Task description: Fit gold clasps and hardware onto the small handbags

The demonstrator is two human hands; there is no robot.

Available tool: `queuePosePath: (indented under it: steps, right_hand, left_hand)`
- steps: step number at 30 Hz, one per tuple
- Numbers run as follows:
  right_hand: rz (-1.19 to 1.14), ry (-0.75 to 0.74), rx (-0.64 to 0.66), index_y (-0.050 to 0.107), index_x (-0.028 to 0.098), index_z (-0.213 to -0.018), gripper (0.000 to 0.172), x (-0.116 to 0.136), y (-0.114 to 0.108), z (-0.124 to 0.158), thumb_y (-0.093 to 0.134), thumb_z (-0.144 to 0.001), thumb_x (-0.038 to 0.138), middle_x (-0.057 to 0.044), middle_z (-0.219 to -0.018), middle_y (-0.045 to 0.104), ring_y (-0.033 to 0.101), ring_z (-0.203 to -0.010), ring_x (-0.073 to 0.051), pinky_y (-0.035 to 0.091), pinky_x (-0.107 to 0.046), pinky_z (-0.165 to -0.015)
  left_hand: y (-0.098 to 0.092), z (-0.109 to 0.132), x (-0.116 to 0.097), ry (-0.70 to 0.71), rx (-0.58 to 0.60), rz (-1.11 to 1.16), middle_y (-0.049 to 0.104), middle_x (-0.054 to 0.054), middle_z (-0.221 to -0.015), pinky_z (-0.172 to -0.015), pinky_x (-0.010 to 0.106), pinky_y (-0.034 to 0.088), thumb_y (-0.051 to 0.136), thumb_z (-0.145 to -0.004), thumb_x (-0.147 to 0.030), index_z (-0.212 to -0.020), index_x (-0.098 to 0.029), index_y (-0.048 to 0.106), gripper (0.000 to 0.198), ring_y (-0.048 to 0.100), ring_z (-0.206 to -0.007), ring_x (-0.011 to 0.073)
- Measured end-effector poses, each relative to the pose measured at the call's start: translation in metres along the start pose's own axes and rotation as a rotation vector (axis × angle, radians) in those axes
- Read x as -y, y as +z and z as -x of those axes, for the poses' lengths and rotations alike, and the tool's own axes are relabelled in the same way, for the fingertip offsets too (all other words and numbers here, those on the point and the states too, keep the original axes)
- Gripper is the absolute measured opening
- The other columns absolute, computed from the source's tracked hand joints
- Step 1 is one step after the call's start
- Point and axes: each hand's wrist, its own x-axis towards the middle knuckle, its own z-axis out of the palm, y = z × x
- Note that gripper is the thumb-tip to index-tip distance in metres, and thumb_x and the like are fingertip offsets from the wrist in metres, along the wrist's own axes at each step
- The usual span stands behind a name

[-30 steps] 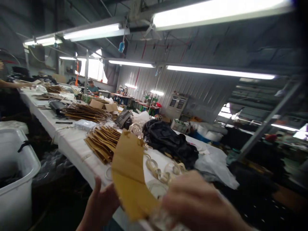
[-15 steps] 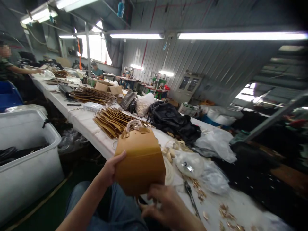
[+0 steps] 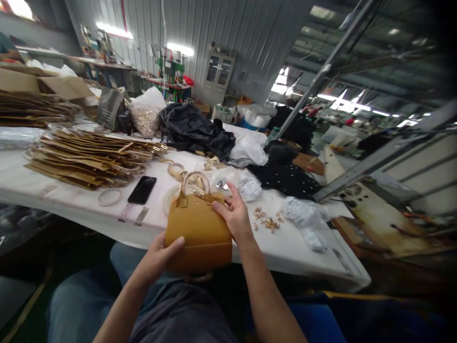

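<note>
A tan handbag panel piece (image 3: 198, 224) with a plastic-wrapped handle (image 3: 196, 178) hangs over my lap at the table's front edge. My left hand (image 3: 162, 257) grips its lower left side, thumb on the front face and fingers hidden behind. At the upper right corner, beside a handle tab, my right hand (image 3: 235, 214) holds the piece with its thumb in front; the index finger points up and the other fingers are partly hidden. Just beyond the right hand lies a clear plastic bag (image 3: 246, 183) with shiny metal bits. Gold-coloured metal fittings (image 3: 269, 224) are scattered to its right.
Stacked tan pieces with handles (image 3: 89, 157) lie at the left on the white table (image 3: 157, 216). Near them are a black phone (image 3: 142, 189) and a white ring (image 3: 109, 196). Black fabric (image 3: 196, 131) is heaped behind. A slanted metal post (image 3: 385, 162) stands at the right.
The view has swung right. My right hand has moved from beneath the handbag piece to its upper right corner, while the left keeps its hold. The piece now sits more level.
</note>
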Motion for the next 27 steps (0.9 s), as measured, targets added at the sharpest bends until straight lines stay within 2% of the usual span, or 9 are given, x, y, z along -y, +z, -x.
queuePosePath:
  steps: [2, 4, 7, 10, 13, 16, 22, 25, 27]
  right_hand:
    - [0.131, 0.004, 0.019, 0.067, 0.030, -0.162, 0.076, -0.024, -0.001, -0.009, 0.091, -0.093, 0.050, -0.009, -0.137, 0.084, 0.085, -0.108, -0.030, 0.073, -0.047, -0.096]
    - [0.280, -0.002, 0.035, 0.080, 0.027, -0.145, 0.055, -0.052, 0.001, -0.022, 0.087, -0.096, 0.051, -0.009, -0.138, 0.085, 0.084, -0.107, -0.029, 0.072, -0.046, -0.096]
    - [0.383, -0.035, 0.064, 0.078, 0.027, -0.148, 0.053, -0.090, 0.013, -0.042, 0.081, -0.100, 0.047, -0.009, -0.146, 0.082, 0.081, -0.119, -0.030, 0.070, -0.047, -0.102]
    - [0.401, -0.067, 0.042, 0.077, 0.027, -0.150, 0.049, -0.114, 0.030, -0.056, 0.077, -0.104, 0.045, -0.009, -0.148, 0.081, 0.079, -0.123, -0.030, 0.067, -0.046, -0.107]
    - [0.470, -0.111, -0.073, 0.081, 0.025, -0.136, 0.036, -0.123, 0.043, -0.063, 0.074, -0.106, 0.045, -0.010, -0.134, 0.084, 0.079, -0.116, -0.029, 0.064, -0.045, -0.105]
    - [0.589, -0.154, -0.138, 0.083, 0.025, -0.122, 0.024, -0.125, 0.046, -0.073, 0.073, -0.106, 0.041, -0.010, -0.122, 0.085, 0.077, -0.113, -0.029, 0.060, -0.044, -0.108]
    - [0.611, -0.139, -0.072, 0.080, 0.024, -0.114, 0.022, -0.123, 0.040, -0.103, 0.080, -0.104, 0.043, -0.008, -0.114, 0.084, 0.075, -0.106, -0.029, 0.058, -0.043, -0.101]
    - [0.741, -0.261, -0.062, 0.076, 0.025, -0.108, 0.015, -0.130, 0.043, -0.113, 0.080, -0.105, 0.039, -0.011, -0.128, 0.082, 0.071, -0.123, -0.032, 0.052, -0.049, -0.115]
    - [0.775, -0.296, -0.077, 0.072, 0.025, -0.105, 0.024, -0.138, 0.046, -0.114, 0.088, -0.100, 0.042, -0.014, -0.145, 0.077, 0.065, -0.137, -0.035, 0.047, -0.053, -0.123]
  left_hand:
    - [-0.007, -0.012, 0.006, 0.001, -0.066, -0.051, 0.083, 0.018, -0.140, -0.107, 0.045, 0.064, 0.089, -0.099, -0.051, -0.141, -0.014, 0.080, 0.057, 0.078, -0.129, 0.0413]
    - [-0.019, -0.029, 0.012, 0.009, -0.175, -0.104, 0.086, 0.018, -0.130, -0.102, 0.045, 0.065, 0.096, -0.090, -0.052, -0.132, -0.014, 0.082, 0.059, 0.079, -0.122, 0.0421]
    - [-0.039, -0.056, 0.020, 0.047, -0.346, -0.226, 0.087, 0.017, -0.115, -0.098, 0.045, 0.065, 0.099, -0.082, -0.053, -0.118, -0.016, 0.083, 0.054, 0.080, -0.113, 0.0407]
    - [-0.059, -0.077, 0.020, 0.101, -0.452, -0.502, 0.086, 0.016, -0.109, -0.094, 0.044, 0.062, 0.092, -0.090, -0.055, -0.113, -0.018, 0.080, 0.045, 0.079, -0.105, 0.0386]
    - [-0.074, -0.098, 0.010, 0.137, -0.541, -0.910, 0.083, 0.017, -0.112, -0.095, 0.047, 0.058, 0.083, -0.100, -0.055, -0.136, -0.018, 0.075, 0.052, 0.077, -0.102, 0.0395]
    - [-0.083, -0.122, 0.002, 0.223, -0.524, -1.181, 0.077, 0.021, -0.122, -0.105, 0.054, 0.056, 0.084, -0.101, -0.051, -0.160, -0.013, 0.059, 0.075, 0.073, -0.114, 0.0433]
    - [-0.090, -0.166, 0.001, 0.367, -0.454, -1.255, 0.062, 0.023, -0.145, -0.121, 0.060, 0.050, 0.088, -0.098, -0.048, -0.159, -0.017, 0.059, 0.074, 0.060, -0.137, 0.0451]
    - [-0.094, -0.187, 0.004, 0.389, -0.406, -1.213, 0.061, 0.022, -0.151, -0.125, 0.060, 0.047, 0.088, -0.098, -0.041, -0.152, -0.016, 0.064, 0.064, 0.058, -0.140, 0.0433]
    - [-0.098, -0.198, 0.007, 0.387, -0.389, -1.161, 0.062, 0.021, -0.149, -0.125, 0.058, 0.049, 0.086, -0.099, -0.036, -0.144, -0.015, 0.068, 0.053, 0.060, -0.138, 0.0407]
